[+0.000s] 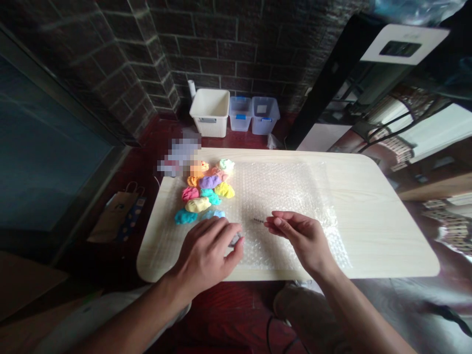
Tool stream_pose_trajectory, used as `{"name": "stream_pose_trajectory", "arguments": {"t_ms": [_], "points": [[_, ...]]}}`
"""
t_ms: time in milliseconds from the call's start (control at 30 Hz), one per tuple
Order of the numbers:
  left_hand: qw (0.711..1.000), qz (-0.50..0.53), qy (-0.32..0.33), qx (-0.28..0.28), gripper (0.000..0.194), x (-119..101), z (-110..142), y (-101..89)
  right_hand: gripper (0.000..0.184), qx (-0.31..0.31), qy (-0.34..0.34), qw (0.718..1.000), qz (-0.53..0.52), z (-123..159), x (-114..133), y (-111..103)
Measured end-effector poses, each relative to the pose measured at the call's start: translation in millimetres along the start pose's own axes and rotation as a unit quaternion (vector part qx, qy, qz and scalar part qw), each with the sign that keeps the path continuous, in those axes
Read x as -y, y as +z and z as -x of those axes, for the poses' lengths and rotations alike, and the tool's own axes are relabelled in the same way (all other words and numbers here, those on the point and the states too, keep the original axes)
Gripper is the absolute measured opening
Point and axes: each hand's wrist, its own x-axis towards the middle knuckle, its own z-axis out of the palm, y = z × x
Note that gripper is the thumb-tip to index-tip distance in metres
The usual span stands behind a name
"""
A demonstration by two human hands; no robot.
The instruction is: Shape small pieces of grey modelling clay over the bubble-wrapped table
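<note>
My left hand (208,253) is closed around a grey lump (235,239), mostly hidden behind the fingers. Between the thumb and fingertips of my right hand (300,236) is a thin, dark, twisted stick (258,220), its free end pointing left. Both hands are above bubble wrap (280,191) spread on the table. Several soft coloured lumps that look like modelling clay sit just beyond my left hand, among them a yellow lump (224,190), a purple lump (210,182), a cream lump (198,204) and a teal lump (185,216). Fingers partly cover a light blue lump (218,214).
The pale wooden table (383,221) has rounded corners. Past its far edge, a white bin (210,120) and two clear tubs with blue latches (265,115) stand on the floor by a dark brick wall. A black-and-white appliance (401,45) rises at the right. Paper bags (114,214) are at left.
</note>
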Motion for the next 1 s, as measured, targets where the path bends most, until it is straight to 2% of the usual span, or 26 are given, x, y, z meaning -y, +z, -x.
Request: {"name": "stream_pose_trajectory", "arguments": {"t_ms": [100, 167, 267, 433, 567, 633, 800, 1000], "points": [[0.996, -0.076, 0.048, -0.003, 0.007, -8.3, 0.5, -2.7, 0.037, 0.017, 0.009, 1.000, -0.011, 1.6, 0.5, 2.8], [0.993, -0.102, 0.056, 0.008, 0.014, -11.2, 1.0, -1.6, 0.037, 0.023, 0.014, 1.000, -0.010, 3.1, 2.2, 3.2], [0.990, -0.128, 0.037, 0.053, 0.020, -10.6, 3.5, 3.1, 0.036, 0.027, 0.013, 0.999, 0.011, 4.9, 5.7, 1.2], [0.976, -0.166, -0.011, 0.139, 0.017, -6.6, 8.2, 12.6, 0.031, 0.010, -0.040, 0.998, 0.046, 5.0, 8.3, -1.3], [0.971, -0.169, -0.025, 0.169, 0.008, -6.8, 7.3, 19.8, 0.029, 0.004, -0.036, 0.998, 0.060, 3.8, 6.1, -0.4], [0.971, -0.154, -0.029, 0.179, 0.010, -6.6, 6.5, 22.5, 0.030, 0.000, -0.022, 0.998, 0.059, 3.3, 4.4, -0.5], [0.978, -0.100, -0.026, 0.179, 0.022, -4.1, 7.6, 25.3, 0.028, -0.013, 0.006, 1.000, -0.002, 0.8, -0.5, -4.5], [0.993, -0.040, -0.007, 0.113, 0.017, -4.6, 6.5, 25.2, 0.029, 0.015, 0.023, 0.999, -0.045, -1.3, 0.2, -4.2]]}}
